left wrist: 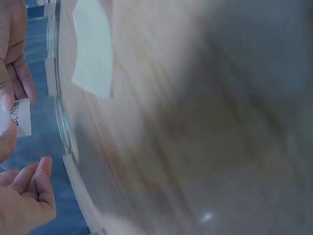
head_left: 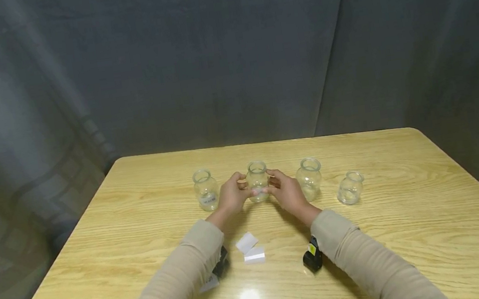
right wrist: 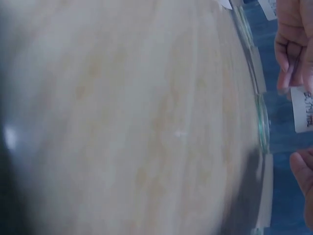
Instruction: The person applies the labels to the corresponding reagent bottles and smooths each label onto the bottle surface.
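A clear glass jar (head_left: 257,180) with a round belly stands upright between my hands, second from the left in a row of jars. My left hand (head_left: 233,194) holds its left side, and my right hand (head_left: 288,192) holds the right side. Both thumbs press a white label (left wrist: 23,118) with dark lettering against the jar's front. In the right wrist view the same label (right wrist: 303,110) shows its print sideways. The fingers bend in at the jar's sides; part of the label lies behind the thumbs.
On the left stands a jar (head_left: 206,191) bearing a printed label. To the right are a similar jar (head_left: 309,179) and a smaller one (head_left: 350,188). Nearer me lie white paper slips (head_left: 246,243), plus a printed slip (head_left: 209,283) partly beneath my left sleeve. Grey curtains hang behind the table (head_left: 414,237).
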A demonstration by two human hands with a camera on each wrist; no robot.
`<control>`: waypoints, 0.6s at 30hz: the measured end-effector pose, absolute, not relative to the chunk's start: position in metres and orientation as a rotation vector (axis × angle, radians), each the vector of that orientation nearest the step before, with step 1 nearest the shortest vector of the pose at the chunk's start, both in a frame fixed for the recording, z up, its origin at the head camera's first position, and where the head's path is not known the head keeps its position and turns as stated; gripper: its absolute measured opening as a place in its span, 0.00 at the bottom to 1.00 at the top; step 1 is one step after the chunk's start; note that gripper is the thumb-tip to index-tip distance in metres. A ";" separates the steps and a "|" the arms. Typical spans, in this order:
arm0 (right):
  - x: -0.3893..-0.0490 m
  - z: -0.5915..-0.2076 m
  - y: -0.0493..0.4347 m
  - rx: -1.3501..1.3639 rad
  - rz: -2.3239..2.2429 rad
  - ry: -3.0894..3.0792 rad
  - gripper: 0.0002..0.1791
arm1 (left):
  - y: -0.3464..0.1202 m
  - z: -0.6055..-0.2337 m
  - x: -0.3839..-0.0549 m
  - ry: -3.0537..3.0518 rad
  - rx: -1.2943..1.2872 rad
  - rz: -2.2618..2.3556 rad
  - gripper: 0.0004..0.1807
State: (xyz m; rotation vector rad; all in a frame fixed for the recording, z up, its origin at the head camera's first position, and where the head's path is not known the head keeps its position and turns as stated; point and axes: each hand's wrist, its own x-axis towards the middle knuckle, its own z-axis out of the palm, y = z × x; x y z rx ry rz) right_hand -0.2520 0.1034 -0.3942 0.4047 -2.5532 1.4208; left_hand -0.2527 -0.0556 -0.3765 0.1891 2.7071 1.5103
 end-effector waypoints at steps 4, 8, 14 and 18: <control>-0.254 -0.394 0.106 0.430 1.418 -2.569 0.26 | -0.056 -0.376 -0.254 2.758 0.228 1.460 0.25; -0.255 -0.395 0.107 0.454 1.412 -2.573 0.27 | -0.057 -0.376 -0.255 2.797 0.269 1.399 0.25; -0.256 -0.394 0.109 0.493 1.335 -2.599 0.28 | -0.057 -0.372 -0.255 2.804 0.313 1.383 0.23; -0.258 -0.394 0.111 0.518 1.272 -2.631 0.27 | -0.057 -0.372 -0.257 2.810 0.345 1.360 0.21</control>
